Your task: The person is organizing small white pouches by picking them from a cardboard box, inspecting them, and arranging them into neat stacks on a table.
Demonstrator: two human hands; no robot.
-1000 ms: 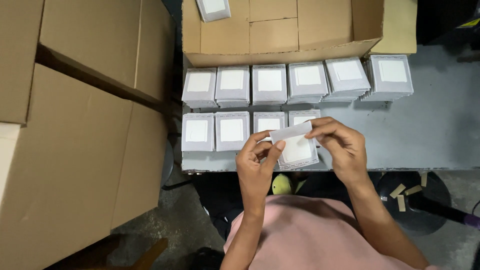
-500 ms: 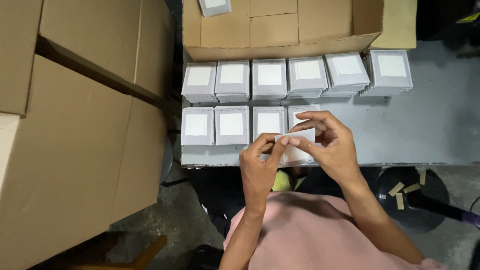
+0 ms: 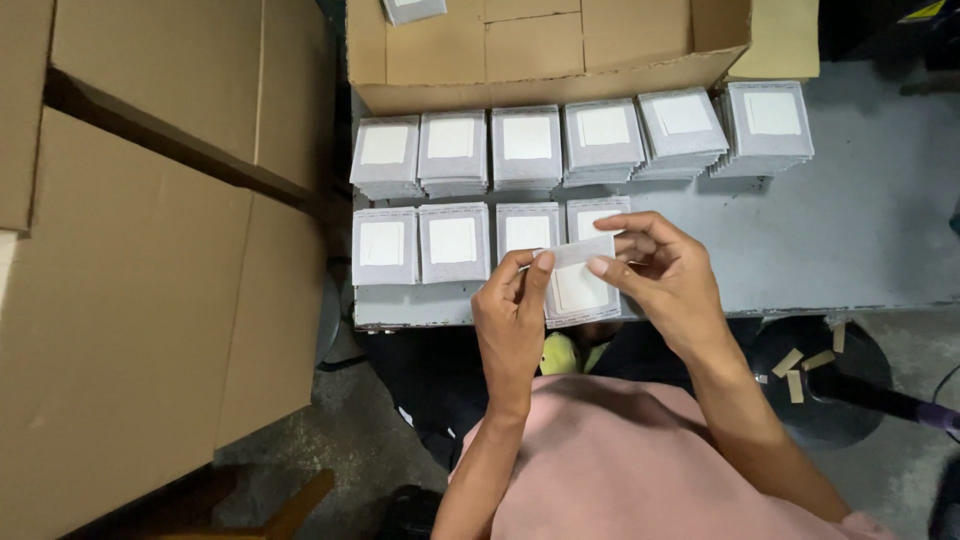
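Pinching a white strip (image 3: 580, 250) between our left hand (image 3: 510, 320) and right hand (image 3: 665, 275), we hold it above a grey packet stack (image 3: 580, 295) at the table (image 3: 850, 250) edge.

So the person's wearing a plain pink top, looks like a tee, soft matte fabric with no print or logo showing. It fills the bottom of the view from about 5 to 7 o'clock. The sleeve edge on the right arm is just visible down at the 4 o'clock corner, so the sleeves are short and both forearms are bare. The 2 hands, left hand (image 3: 512, 322) and right hand (image 3: 668, 282), are bare too: no gloves, no watch, no rings or bands that I can spot. Nails look short and plain.
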